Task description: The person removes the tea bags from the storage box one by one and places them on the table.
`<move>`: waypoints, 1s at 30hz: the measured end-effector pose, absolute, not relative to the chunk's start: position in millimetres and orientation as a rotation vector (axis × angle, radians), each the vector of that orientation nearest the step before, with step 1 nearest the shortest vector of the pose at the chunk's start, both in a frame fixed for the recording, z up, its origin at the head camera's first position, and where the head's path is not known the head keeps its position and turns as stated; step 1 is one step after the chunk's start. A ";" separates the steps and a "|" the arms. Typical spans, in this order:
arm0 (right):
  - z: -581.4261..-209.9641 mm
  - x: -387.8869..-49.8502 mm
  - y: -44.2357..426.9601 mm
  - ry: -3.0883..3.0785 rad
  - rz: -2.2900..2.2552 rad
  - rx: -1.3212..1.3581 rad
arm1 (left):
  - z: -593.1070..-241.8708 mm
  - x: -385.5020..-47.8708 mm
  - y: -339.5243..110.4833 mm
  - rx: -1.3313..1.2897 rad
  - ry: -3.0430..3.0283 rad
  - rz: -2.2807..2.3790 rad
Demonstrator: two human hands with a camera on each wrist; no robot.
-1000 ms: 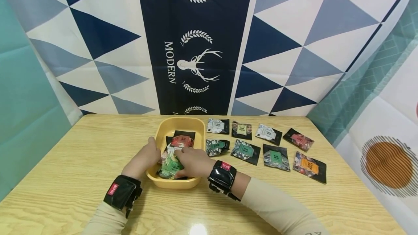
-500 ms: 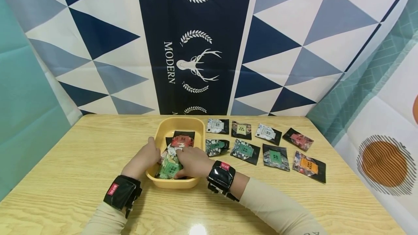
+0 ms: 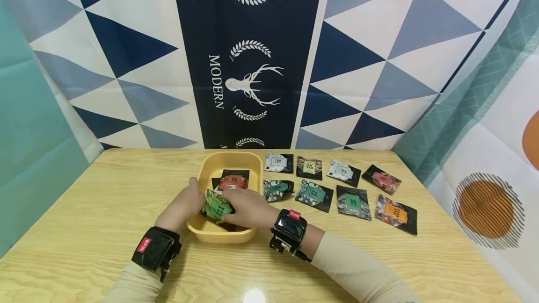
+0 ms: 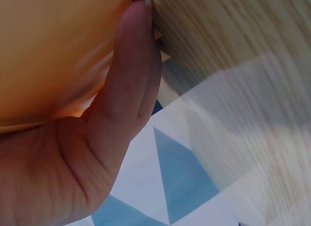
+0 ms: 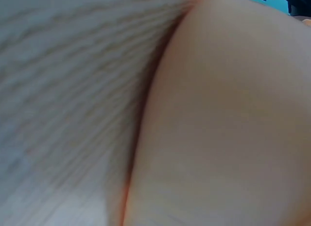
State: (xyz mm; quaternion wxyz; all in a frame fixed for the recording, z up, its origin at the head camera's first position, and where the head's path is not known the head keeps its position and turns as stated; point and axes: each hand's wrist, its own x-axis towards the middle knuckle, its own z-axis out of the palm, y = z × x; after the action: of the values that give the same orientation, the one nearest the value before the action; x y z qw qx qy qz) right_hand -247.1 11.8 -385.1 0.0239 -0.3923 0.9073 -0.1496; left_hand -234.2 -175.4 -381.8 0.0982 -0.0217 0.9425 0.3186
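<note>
Right hand (image 3: 246, 208) pinched a green packet (image 3: 216, 207) inside the yellow tub (image 3: 221, 237) while left hand (image 3: 185, 203) gripped its side.

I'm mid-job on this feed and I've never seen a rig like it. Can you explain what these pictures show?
There is no machine here: the left grip and the right grip are one person's bare hands, with black wristbands behind them. The wide picture comes from a head camera looking forward and down. The others come from the wrists: the left shows fingers along the wall of a yellow tub; the right is mostly blurred skin.

The tub stands on a wooden table, with eight packets in two rough rows to its right.

The left grip holds the tub's left side. The right grip pinches a green packet inside it, near a red packet.
</note>
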 end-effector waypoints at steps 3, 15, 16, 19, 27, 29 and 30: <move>-385.7 -246.5 13.2 2.807 -0.559 -1.186 | -381.5 -233.8 -175.9 -0.062 2.789 0.949; -378.5 -242.5 23.0 2.766 -1.108 -1.034 | -382.1 -232.6 -178.2 -0.080 2.737 1.005; -376.2 -242.1 26.0 2.748 -1.164 -1.008 | -382.7 -232.8 -178.2 -0.087 2.732 1.013; -366.5 -240.9 38.5 2.699 -1.323 -0.936 | -383.4 -233.6 -177.7 -0.099 2.737 1.017; -343.8 -237.6 90.6 2.595 -1.478 -0.824 | -384.6 -238.8 -175.9 -0.101 2.775 0.987; -344.0 -236.9 104.2 2.635 -1.433 -0.815 | -385.4 -240.1 -176.2 -0.098 2.782 0.979; -344.4 -236.1 110.6 2.663 -1.405 -0.799 | -385.7 -240.6 -176.3 -0.092 2.796 0.966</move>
State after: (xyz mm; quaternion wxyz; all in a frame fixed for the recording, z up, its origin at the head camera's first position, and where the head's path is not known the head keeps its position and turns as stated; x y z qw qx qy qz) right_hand -236.1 110.6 -344.4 0.0131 -0.2564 0.8548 -0.4510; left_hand -240.6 -176.3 -385.7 0.0908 -0.0310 0.9408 0.3251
